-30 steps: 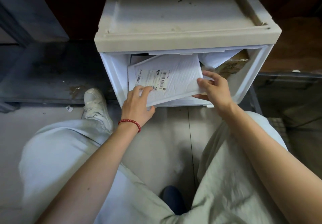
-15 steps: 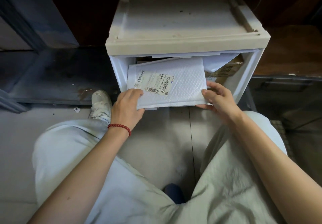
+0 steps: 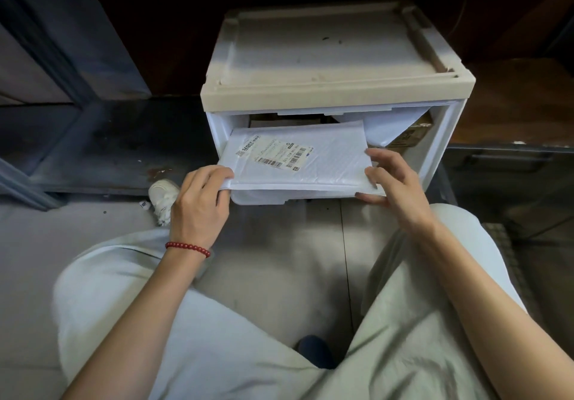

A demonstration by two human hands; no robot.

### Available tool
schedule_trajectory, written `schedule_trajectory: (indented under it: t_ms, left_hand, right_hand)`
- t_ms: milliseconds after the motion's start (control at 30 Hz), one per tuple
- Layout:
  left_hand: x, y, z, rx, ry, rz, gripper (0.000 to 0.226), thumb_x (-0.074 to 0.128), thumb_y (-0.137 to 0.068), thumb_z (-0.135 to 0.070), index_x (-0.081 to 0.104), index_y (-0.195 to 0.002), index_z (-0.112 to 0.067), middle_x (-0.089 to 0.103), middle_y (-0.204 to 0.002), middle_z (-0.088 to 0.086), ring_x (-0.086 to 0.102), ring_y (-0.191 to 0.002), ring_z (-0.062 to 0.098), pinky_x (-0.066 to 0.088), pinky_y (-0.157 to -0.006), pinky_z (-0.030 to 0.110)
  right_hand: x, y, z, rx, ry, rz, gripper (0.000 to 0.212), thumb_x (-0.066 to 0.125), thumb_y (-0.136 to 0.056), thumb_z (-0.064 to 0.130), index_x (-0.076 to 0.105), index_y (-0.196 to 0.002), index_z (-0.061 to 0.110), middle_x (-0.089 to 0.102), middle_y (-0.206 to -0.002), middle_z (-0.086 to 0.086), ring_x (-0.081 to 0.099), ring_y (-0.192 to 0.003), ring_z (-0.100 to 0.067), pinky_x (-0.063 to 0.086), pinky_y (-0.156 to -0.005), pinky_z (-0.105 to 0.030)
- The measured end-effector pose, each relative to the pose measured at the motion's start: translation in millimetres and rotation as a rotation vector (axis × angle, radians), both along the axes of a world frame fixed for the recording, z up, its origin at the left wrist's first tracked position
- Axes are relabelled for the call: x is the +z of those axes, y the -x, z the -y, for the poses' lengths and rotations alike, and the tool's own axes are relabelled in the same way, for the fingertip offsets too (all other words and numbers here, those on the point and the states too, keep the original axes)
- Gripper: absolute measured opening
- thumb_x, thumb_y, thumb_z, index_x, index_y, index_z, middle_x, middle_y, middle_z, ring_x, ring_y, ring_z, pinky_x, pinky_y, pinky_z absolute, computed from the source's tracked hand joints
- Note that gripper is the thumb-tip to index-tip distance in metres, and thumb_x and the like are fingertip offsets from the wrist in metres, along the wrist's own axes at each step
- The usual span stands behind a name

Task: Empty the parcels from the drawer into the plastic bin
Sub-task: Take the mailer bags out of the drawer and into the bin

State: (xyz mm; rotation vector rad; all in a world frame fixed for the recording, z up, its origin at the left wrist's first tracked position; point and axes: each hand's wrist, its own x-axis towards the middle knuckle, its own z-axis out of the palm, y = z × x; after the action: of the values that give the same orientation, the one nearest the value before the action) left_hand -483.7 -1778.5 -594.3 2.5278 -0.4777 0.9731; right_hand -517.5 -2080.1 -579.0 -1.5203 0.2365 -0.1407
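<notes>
A white plastic drawer unit (image 3: 329,95) with a beige top stands on the floor in front of me, its drawer (image 3: 257,198) pulled out a little. A white padded mailer with a barcode label (image 3: 323,163) lies tilted across the drawer's front. My left hand (image 3: 198,203) pinches its near left corner, thumb on top. My right hand (image 3: 391,182) holds its near right edge between thumb and fingers. Behind it in the drawer lie another white parcel (image 3: 388,126) and a brown cardboard box (image 3: 413,134). The plastic bin is not in view.
I squat with both knees in pale trousers framing the drawer; a white shoe (image 3: 163,197) rests left of it. A dark low ledge (image 3: 118,147) runs to the left, and a dark cabinet (image 3: 512,163) stands to the right. A ribbed mat (image 3: 509,259) lies at right.
The mailer has been drawn out toward me and laid flatter across the drawer front. My left hand shifted from its face to its left corner; my right hand slid to the near right edge.
</notes>
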Motion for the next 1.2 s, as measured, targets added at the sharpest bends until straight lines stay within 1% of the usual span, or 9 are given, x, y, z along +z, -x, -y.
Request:
schedule_trajectory:
  t_ms: [133,233,333,467,567,767,967,1067,1200]
  left_hand:
    - [13.1,-0.6,-3.5,-0.005,0.093,0.004,0.024,0.062,-0.08,0.01,0.067,-0.099,-0.003,0.065,-0.099,0.011,0.06,-0.089,0.029,0.044,-0.083,0.026]
    - [18.5,-1.9,-3.1,-0.019,0.107,-0.001,0.016,0.063,-0.086,0.001,0.066,-0.101,-0.005,0.065,-0.097,0.009,0.059,-0.086,0.028,0.043,-0.079,0.025]
    - [18.9,-1.7,2.2,-0.017,0.139,-0.042,0.015,0.063,-0.086,-0.004,0.067,-0.101,-0.008,0.064,-0.096,0.008,0.057,-0.084,0.03,0.039,-0.076,0.023]
    - [16.9,-0.7,10.2,-0.012,0.2,-0.149,0.017,0.063,-0.089,-0.01,0.066,-0.105,-0.01,0.063,-0.092,0.008,0.054,-0.079,0.025,0.034,-0.071,0.019]
    - [13.1,-3.7,13.1,-0.04,0.284,-0.236,0.02,0.061,-0.091,-0.014,0.062,-0.111,-0.013,0.061,-0.096,0.005,0.051,-0.074,0.016,0.036,-0.066,0.016]
    - [-7.7,-8.2,13.4,-0.02,0.619,-0.535,0.055,0.064,-0.089,-0.029,0.034,-0.135,-0.035,0.064,-0.103,0.005,0.065,-0.079,0.017,0.057,-0.071,0.039]
    - [-18.5,-2.4,22.0,0.011,0.537,-0.746,0.082,0.07,-0.082,-0.037,0.02,-0.145,-0.024,0.054,-0.118,0.001,0.059,-0.1,0.021,0.048,-0.081,0.034]
    - [-14.7,-1.4,32.6,0.055,0.439,-0.707,0.074,0.067,-0.083,-0.043,0.031,-0.142,-0.016,0.048,-0.134,0.008,0.05,-0.119,0.026,0.045,-0.093,0.038]
    - [13.7,-6.0,62.8,0.04,0.442,-0.578,0.067,0.065,-0.085,-0.042,0.036,-0.14,-0.016,0.045,-0.138,0.007,0.045,-0.122,0.022,0.033,-0.089,0.021]
  right_hand:
    - [2.3,3.7,5.6,0.042,0.051,0.073,0.043,0.034,-0.094,-0.001,0.064,-0.116,0.02,0.055,-0.102,0.013,0.058,-0.093,-0.003,0.058,-0.082,-0.039]
    - [-3.3,4.0,7.2,0.012,0.246,0.153,0.027,0.059,-0.095,0.013,0.064,-0.118,0.027,0.056,-0.116,0.003,0.06,-0.105,-0.013,0.055,-0.085,-0.03]
    - [-11.3,-1.5,4.4,-0.032,0.444,0.208,0.016,0.069,-0.088,0.024,0.069,-0.105,0.027,0.055,-0.112,0.004,0.057,-0.098,-0.003,0.046,-0.086,-0.021]
    - [-17.3,-9.9,1.6,0.007,0.312,0.124,0.017,0.067,-0.089,0.029,0.068,-0.105,0.023,0.063,-0.114,0.005,0.06,-0.106,-0.011,0.048,-0.094,-0.031]
    - [-19.0,-11.5,-2.2,0.055,0.163,0.112,0.022,0.06,-0.094,0.019,0.062,-0.115,0.014,0.067,-0.109,0.004,0.061,-0.098,-0.005,0.05,-0.087,-0.021]
    - [-28.8,-19.7,-6.6,0.023,0.135,-0.012,0.009,0.057,-0.096,0.025,0.058,-0.105,0.025,0.062,-0.101,0.012,0.058,-0.084,0.003,0.046,-0.073,-0.016]
    - [-32.4,-17.1,-15.2,0.015,0.072,-0.101,0.015,0.051,-0.098,0.031,0.053,-0.11,0.023,0.064,-0.107,0.005,0.065,-0.092,-0.01,0.054,-0.076,-0.027]
    - [-27.4,-16.6,-12.6,-0.044,0.19,-0.071,0.006,0.047,-0.1,0.034,0.05,-0.099,0.029,0.06,-0.109,0.003,0.062,-0.1,-0.017,0.053,-0.088,-0.037]
    - [-5.0,-10.3,8.5,-0.143,0.321,-0.028,0.023,0.045,-0.099,0.04,0.041,-0.115,0.023,0.056,-0.106,0.008,0.06,-0.098,-0.012,0.049,-0.079,-0.027]
